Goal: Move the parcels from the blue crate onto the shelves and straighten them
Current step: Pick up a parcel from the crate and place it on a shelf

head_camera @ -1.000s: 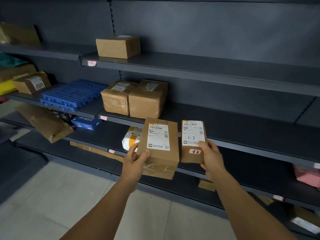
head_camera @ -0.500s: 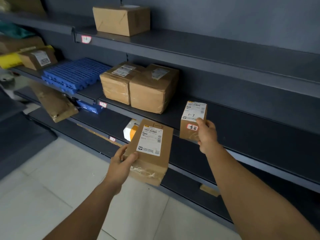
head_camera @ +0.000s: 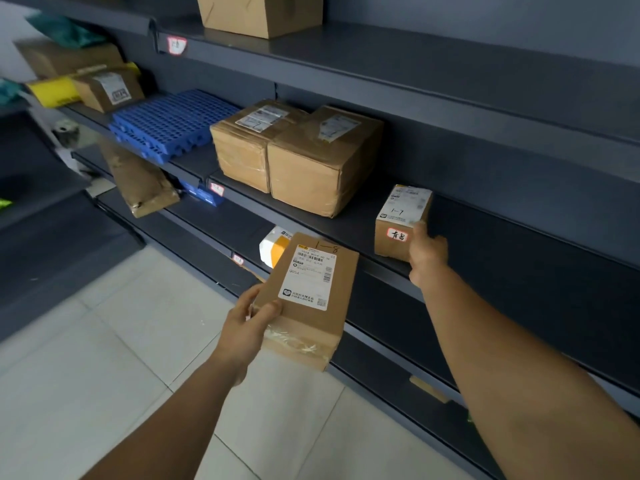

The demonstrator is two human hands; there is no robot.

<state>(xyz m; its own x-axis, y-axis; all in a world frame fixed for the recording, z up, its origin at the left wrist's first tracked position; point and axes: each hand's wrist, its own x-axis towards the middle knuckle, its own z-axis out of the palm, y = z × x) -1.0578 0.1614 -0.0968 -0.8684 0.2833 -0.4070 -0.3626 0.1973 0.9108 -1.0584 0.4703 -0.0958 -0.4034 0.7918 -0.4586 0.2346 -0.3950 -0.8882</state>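
Note:
A small brown parcel (head_camera: 398, 223) marked "1-7" stands upright on the middle shelf (head_camera: 485, 244), near its front edge. My right hand (head_camera: 426, 252) grips its right side. My left hand (head_camera: 247, 322) holds a flat brown parcel (head_camera: 311, 299) marked "1-8" by its lower left corner, in the air in front of the lower shelves, label facing me. Two larger brown boxes (head_camera: 298, 157) sit side by side on the same middle shelf, to the left of the small parcel. The blue crate is not in view.
A blue plastic pallet (head_camera: 173, 124) lies left of the two boxes. Another brown box (head_camera: 259, 12) stands on the top shelf. A brown padded bag (head_camera: 142, 181) overhangs a lower shelf beside a white-and-yellow parcel (head_camera: 273, 249). More parcels (head_camera: 100, 88) crowd the far left. Tiled floor lies below.
My right hand carried the small parcel up and right and set it on the middle shelf. The left hand lowered the flat parcel slightly. The view moved closer to the shelves.

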